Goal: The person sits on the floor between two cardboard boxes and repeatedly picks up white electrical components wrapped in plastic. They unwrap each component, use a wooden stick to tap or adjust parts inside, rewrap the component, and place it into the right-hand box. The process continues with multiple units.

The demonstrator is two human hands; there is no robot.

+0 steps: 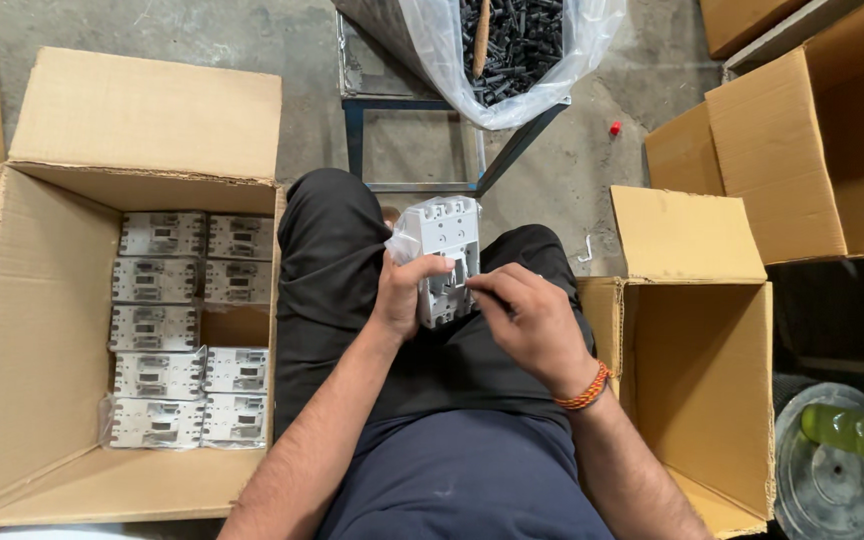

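**Grey housing held over the lap**

At the left of the frame, an open cardboard box [42,300] holds rows of grey plastic housings [187,330]. At centre, the left hand [404,295] has its grip closed around one grey plastic housing [445,255], held above the lap. The right hand [532,320] pinches at the housing's lower edge, fingertips [480,287] together. An open cardboard box [697,370] stands at right.

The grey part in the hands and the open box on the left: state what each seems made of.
Grey part: likely moulded plastic with a matte finish, judging by its uniform pale grey colour and crisp recessed slots; partly in a clear film bag.
Left box: corrugated cardboard, brown and matte, with fluted edges showing on the flaps.
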